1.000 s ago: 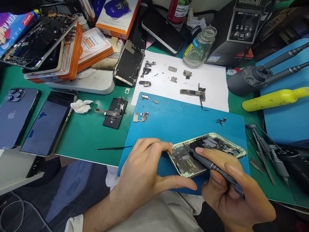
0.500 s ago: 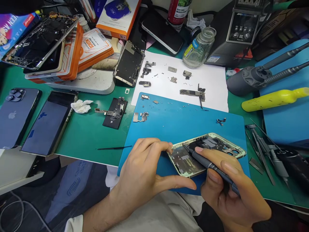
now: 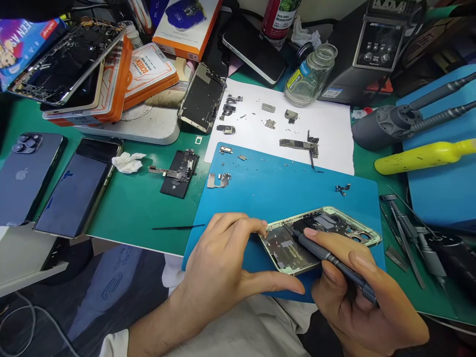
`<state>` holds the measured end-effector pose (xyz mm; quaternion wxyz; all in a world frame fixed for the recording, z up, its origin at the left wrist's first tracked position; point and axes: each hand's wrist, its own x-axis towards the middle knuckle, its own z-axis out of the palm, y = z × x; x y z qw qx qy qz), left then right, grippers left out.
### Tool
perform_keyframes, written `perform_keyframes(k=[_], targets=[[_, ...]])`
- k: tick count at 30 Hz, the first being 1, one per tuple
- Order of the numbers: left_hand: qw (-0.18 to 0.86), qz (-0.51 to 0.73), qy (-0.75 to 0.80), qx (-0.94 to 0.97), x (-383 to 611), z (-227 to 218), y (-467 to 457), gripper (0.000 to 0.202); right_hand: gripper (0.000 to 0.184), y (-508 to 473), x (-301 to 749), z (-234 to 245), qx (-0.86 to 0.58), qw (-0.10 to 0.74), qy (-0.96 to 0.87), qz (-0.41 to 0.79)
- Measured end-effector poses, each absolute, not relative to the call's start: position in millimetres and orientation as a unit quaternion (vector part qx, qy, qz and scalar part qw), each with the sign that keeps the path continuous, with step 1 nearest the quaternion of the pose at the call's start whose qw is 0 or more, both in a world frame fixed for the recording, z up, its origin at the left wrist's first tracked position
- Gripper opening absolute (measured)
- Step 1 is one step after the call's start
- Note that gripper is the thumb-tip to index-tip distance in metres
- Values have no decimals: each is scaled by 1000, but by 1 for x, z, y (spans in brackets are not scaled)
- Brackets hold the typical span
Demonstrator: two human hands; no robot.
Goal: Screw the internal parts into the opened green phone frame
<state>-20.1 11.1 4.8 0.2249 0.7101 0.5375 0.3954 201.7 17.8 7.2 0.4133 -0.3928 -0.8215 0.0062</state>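
A stripped phone housing [image 3: 293,250] with a pale green frame rests tilted on the blue mat, its inner side facing up and its camera openings at the right. My left hand [image 3: 226,253] steadies it, with the index finger at its left corner and the thumb along the near edge. In my right hand [image 3: 368,292] is a dark grey precision screwdriver [image 3: 327,258], gripped like a pen. Its tip points into the housing near the far long edge. Whether the tip sits on a screw is too small to tell.
Beyond the blue mat [image 3: 260,178], a white sheet [image 3: 253,144] carries a logic board [image 3: 297,144] and small metal parts. To the left lie a phone battery [image 3: 176,181] and two phones. A glass jar [image 3: 310,74], a yellow bottle [image 3: 424,157] and several hand tools stand or lie rightward.
The whole view has shifted slightly. My right hand and the screwdriver's rear end have moved a little down and to the right, while the tip stays at about the same spot.
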Motion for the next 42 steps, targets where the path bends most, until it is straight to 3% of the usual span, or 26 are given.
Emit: perform_keyframes(k=[7, 21, 26, 32, 37, 38, 41, 42], targets=[[235, 394, 537, 708, -20, 4, 10, 67, 62, 18, 203, 8, -387, 409, -826, 10], [237, 388, 536, 712, -21, 3, 9, 64, 63, 18, 204, 8, -389, 411, -824, 24], [244, 385, 535, 712, -21, 3, 9, 66, 54, 14, 204, 5, -401, 409, -819, 24], [256, 385, 533, 709, -22, 2, 7, 65, 70, 13, 206, 6, -360, 405, -840, -14], [273, 381, 530, 706, -23, 3, 8, 68, 21, 15, 211, 9, -354, 392, -846, -73], [276, 380, 532, 705, -23, 3, 8, 68, 27, 15, 212, 9, -359, 398, -840, -77], [276, 378, 534, 704, -23, 4, 8, 67, 69, 16, 211, 8, -385, 395, -833, -49], [275, 377, 534, 705, -23, 4, 8, 68, 71, 16, 211, 8, -386, 400, -829, -57]])
